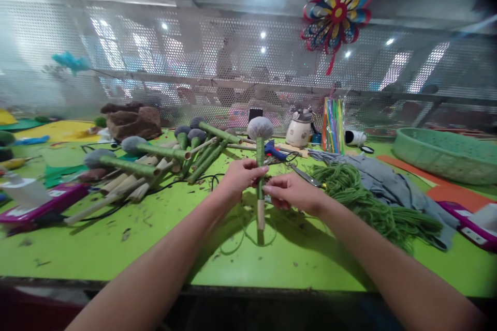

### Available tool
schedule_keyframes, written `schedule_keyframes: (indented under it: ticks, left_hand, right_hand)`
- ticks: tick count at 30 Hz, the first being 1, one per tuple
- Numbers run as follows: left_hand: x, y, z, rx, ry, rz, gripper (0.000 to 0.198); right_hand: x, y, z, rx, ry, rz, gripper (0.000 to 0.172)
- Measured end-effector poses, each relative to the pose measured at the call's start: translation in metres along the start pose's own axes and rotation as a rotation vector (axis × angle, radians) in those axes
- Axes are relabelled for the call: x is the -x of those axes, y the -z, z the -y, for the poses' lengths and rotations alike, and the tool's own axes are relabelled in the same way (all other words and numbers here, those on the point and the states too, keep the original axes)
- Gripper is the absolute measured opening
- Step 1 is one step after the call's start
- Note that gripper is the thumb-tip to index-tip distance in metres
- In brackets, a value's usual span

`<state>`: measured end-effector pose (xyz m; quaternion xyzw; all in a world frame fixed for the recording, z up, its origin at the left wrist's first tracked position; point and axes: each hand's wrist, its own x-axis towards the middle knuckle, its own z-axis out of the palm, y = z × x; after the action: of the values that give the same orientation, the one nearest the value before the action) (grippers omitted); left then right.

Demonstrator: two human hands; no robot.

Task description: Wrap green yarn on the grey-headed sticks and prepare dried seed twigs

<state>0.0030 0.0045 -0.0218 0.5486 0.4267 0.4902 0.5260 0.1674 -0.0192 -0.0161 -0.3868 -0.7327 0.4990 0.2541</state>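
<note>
I hold an upright wooden stick (260, 212) topped by a grey padded ball (260, 127); its upper shaft is wrapped in green yarn. My left hand (240, 178) grips the wrapped part from the left. My right hand (291, 191) pinches at the stick's right side, where a thin green yarn strand trails down to the table. The bare lower end of the stick points at the green tabletop (163, 248).
A pile of finished green-wrapped sticks (155, 163) lies at left, a bundle of green yarn (373, 207) on grey cloth at right. A blue glue gun (277, 151), scissors, a white pot (300, 128), coloured straws (333, 116), a green basket (446, 155) and pink boxes (42, 204) stand around.
</note>
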Motion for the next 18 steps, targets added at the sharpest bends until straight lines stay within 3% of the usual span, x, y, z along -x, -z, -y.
schedule_keyframes:
  ticks: [4,10,18]
  left_hand:
    - [-0.002,0.001,0.004,-0.036,-0.021,-0.078,0.033]
    - [0.0,0.0,0.002,-0.072,-0.036,-0.158,0.033]
    - [-0.001,-0.001,0.004,-0.051,-0.041,-0.102,0.035]
  right_hand:
    - [0.001,-0.004,0.001,0.102,0.094,-0.095,0.018]
    - [0.006,-0.015,0.006,0.133,0.121,-0.009,0.011]
    - [0.008,-0.009,0.009,0.119,0.14,-0.1,0.013]
